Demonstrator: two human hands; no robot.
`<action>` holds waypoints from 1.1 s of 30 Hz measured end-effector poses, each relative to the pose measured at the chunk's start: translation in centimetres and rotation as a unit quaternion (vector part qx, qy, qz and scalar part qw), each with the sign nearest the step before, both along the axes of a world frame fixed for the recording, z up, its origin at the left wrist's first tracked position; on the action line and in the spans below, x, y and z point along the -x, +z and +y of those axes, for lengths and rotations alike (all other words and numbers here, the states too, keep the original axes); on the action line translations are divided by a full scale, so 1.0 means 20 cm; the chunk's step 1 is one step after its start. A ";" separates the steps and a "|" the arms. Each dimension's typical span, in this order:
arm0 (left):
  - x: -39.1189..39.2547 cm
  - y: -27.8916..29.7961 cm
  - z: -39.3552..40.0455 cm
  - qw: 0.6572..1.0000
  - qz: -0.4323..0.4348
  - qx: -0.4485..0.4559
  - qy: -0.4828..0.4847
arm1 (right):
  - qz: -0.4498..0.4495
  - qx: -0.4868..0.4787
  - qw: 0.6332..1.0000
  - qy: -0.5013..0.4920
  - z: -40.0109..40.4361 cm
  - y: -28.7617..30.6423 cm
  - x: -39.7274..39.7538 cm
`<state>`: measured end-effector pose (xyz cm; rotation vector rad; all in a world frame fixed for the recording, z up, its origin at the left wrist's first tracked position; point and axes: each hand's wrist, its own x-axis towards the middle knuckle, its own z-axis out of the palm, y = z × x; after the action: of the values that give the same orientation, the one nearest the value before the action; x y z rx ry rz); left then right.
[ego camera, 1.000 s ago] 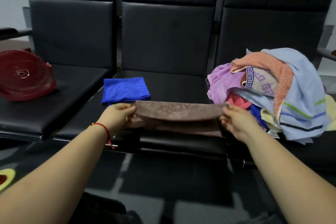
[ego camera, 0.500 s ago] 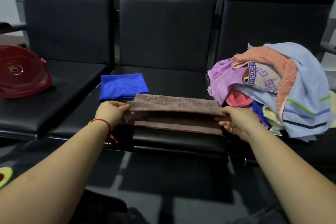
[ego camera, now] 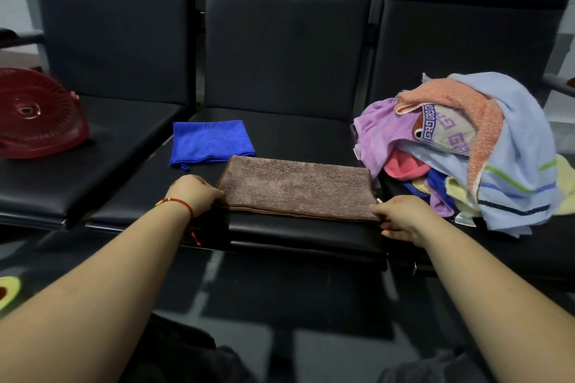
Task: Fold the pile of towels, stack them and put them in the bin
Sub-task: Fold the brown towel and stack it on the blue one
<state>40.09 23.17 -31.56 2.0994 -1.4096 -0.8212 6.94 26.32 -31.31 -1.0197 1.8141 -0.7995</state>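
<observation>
Now my left hand and right hand pinch the near corners of the brown towel, which has come down folded flat at frame centre; the fingertips look tucked under. Beyond lies the folded blue towel; the unfolded pile waits right.

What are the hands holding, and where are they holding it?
Both hold the brown towel lying on the seat. The left hand grips its left end, the right hand grips its right front corner.
</observation>
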 end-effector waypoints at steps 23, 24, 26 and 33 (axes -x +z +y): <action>0.02 0.05 0.04 0.966 0.228 -0.122 0.013 | -0.129 -0.070 0.988 -0.051 -0.03 0.00 0.03; 0.01 0.05 0.04 0.965 0.232 -0.121 0.018 | -0.155 -0.078 0.983 -0.057 -0.03 0.01 0.04; 0.01 0.04 0.05 0.961 0.249 -0.116 0.028 | -0.189 -0.081 0.977 -0.062 -0.03 0.02 0.05; -0.05 0.05 0.08 0.945 0.280 -0.166 -0.009 | -0.089 -0.036 0.993 -0.075 -0.06 -0.02 0.06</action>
<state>41.06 24.87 -30.49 1.8491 -1.0309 -1.6027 5.69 25.08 -31.72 -0.7472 1.7662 -0.8793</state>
